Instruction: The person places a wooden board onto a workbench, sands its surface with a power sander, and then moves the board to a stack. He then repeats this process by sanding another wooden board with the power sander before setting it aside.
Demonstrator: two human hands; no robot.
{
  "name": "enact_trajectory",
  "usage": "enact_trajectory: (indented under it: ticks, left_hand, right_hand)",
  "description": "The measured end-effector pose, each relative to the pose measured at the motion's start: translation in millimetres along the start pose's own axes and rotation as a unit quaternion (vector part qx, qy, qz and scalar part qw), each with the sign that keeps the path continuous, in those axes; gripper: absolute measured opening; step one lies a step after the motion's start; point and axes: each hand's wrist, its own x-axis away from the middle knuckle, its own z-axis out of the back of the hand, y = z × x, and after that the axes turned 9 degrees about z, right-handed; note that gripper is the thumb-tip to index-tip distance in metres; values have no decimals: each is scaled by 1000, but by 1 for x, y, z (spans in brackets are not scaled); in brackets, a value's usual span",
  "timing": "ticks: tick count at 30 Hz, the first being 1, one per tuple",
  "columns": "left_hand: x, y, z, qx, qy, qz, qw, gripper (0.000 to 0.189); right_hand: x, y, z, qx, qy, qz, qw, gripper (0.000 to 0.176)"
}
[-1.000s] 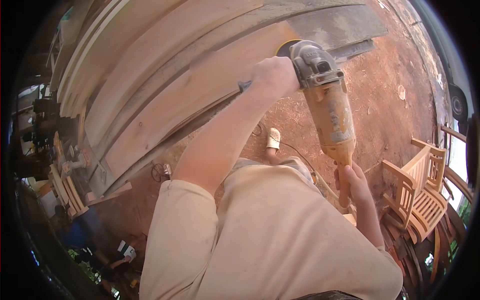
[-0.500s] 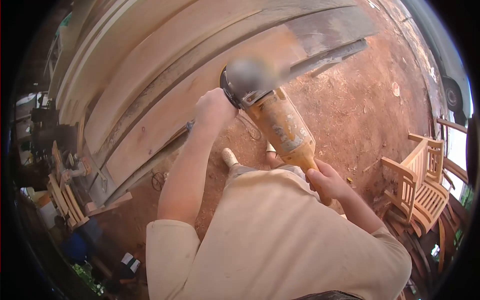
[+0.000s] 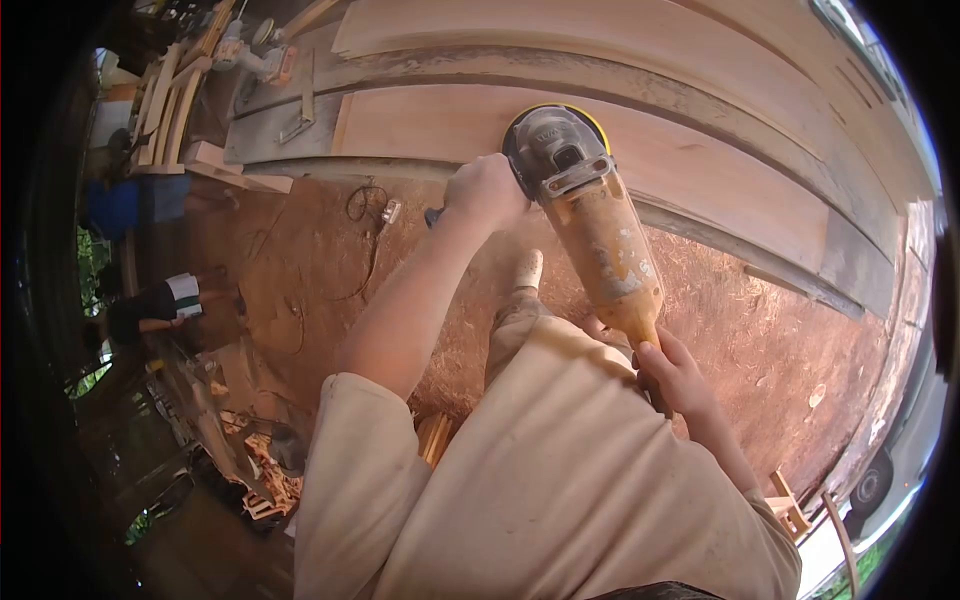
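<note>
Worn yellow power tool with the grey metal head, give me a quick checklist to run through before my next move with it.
1. Left hand grip closed on the blue-grey side handle: ok.
2. Right hand grip closed around the yellow rear handle: ok.
3. Black, yellow-rimmed round disc lined up over the long pale wooden board in this view: ok.
4. Disc pressed flat on the board: cannot tell; the grey metal head covers most of it.
5. Switch position: cannot tell; no switch is readable.
6. Person in a dark top clear of the disc: ok, well off to the left.
</note>
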Motion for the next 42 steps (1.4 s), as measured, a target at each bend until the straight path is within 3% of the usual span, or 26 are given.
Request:
enact_trajectory:
  ticks: [5,8,11,16,17,21,22,23,24,26,29,30,32,36,39,42]
  left_hand:
    - [-15,-76,17,40,7,63,997,33]
    - [-25,-120,29,53,-3,99,994,33]
    - [-37,-163,36,88,28,117,989,29]
    - [-74,-236,54,14,28,137,990,34]
    - [-86,-253,54,-12,27,117,993,34]
    - [-127,-326,46,-81,48,34,995,37]
    - [-126,-334,50,-19,25,18,999,35]
    - [-122,-333,51,6,58,-9,998,33]
    - [-117,-331,50,35,62,-52,996,31]
    - [-104,-296,58,64,-56,48,995,30]
    - [-74,-232,49,113,-108,73,985,30]
    - [-66,-209,45,108,-112,66,986,30]
    - [-50,-162,35,6,-60,-40,997,31]
    - [-19,-64,22,6,-62,-26,998,31]
    - [5,-2,11,12,-77,-49,996,30]
    - [9,49,-19,-21,-100,-90,991,38]
  right_hand:
    - [-51,-18,-42,65,-50,42,996,36]
    - [-78,-45,-74,42,-69,-26,996,40]
    - [-110,-59,-100,78,-106,-19,991,45]
    - [-157,-85,-146,86,-165,-22,982,53]
    - [-166,-89,-155,114,-197,-28,973,56]
    - [-190,-100,-184,169,-166,42,971,68]
    - [-192,-107,-186,164,-150,39,974,68]
    - [-191,-115,-185,174,-174,28,969,69]
    - [-188,-119,-179,181,-193,18,964,71]
    - [-173,-118,-163,181,-174,7,968,71]
    - [-155,-108,-127,205,-188,-31,960,71]
    - [-146,-88,-111,191,-172,-20,966,71]
    - [-111,-79,-83,180,-132,-31,974,70]
    - [-46,-47,-33,185,-39,-43,981,63]
    - [-1,-37,-1,150,6,-88,985,58]
    - [45,2,25,84,69,-63,992,57]
